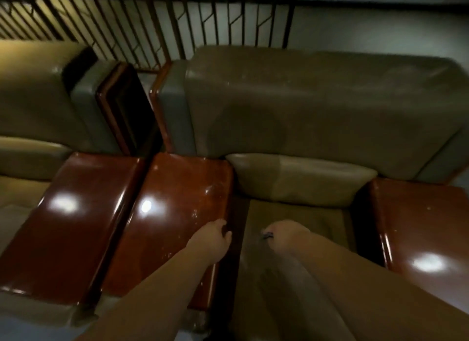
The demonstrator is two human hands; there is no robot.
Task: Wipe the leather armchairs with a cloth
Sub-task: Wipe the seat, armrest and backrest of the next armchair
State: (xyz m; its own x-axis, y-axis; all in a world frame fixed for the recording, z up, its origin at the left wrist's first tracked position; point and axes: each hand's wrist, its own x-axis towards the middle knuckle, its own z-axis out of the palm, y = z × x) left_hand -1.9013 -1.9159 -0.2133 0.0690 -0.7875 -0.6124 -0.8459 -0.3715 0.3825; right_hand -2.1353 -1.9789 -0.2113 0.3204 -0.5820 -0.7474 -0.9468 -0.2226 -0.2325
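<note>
head view: the left hand [213, 239] curls its fingers over the inner edge of the glossy wooden armrest [175, 208] of the nearer armchair [317, 107]. the right hand [284, 232] is down on the seat cushion [299, 213], blurred, fingers bunched round something small and dark; i cannot tell whether that is the cloth. a second armchair [33, 99] stands just beside, to the left.

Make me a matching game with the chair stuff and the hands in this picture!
Things:
1. left hand
2. right hand
3. back cushion
4. railing

Places or colours:
A. olive-brown leather
B. behind the armchairs
C. on the edge of the glossy reddish-brown armrest
D. down on the seat cushion

Pairs: 1-C, 2-D, 3-A, 4-B
</note>
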